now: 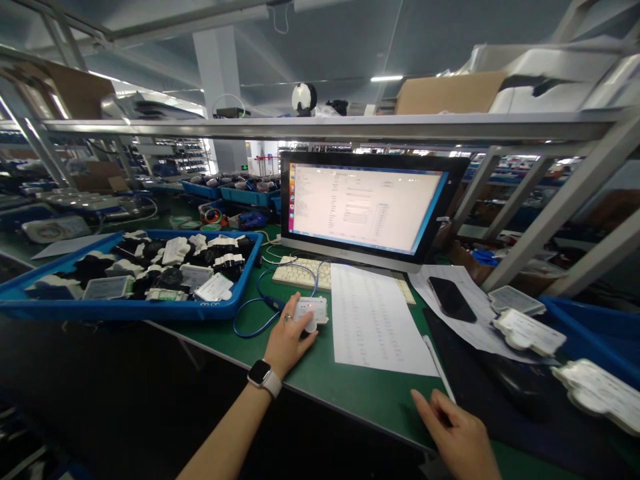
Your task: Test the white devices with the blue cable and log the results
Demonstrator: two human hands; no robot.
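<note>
Left arm (235, 420) outstretched, right fingers (447, 404) half-curled

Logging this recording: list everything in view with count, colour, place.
Table: 1, green, below
Monitor: 1, black, centre
Keyboard: 1, cream, below monitor
Papers: 3+, white, on table
Phone: 1, black, on paper
Pen: 1, white, beside paper
Mouse: 1, black, right
Trays: 4+, blue, left, right, behind
Parts: many, black/white, left tray
Cases: 3, whitish, right
Device: 1, white, near keyboard
Cable: 1, blue, by device
Shelf: 1, grey, above monitor
Boxes: 2+, brown, on shelf
Background: too blurred to count
Watch: 1, pale-strapped, left wrist
Left hand: 1, on device
Right hand: 1, near pen
</note>
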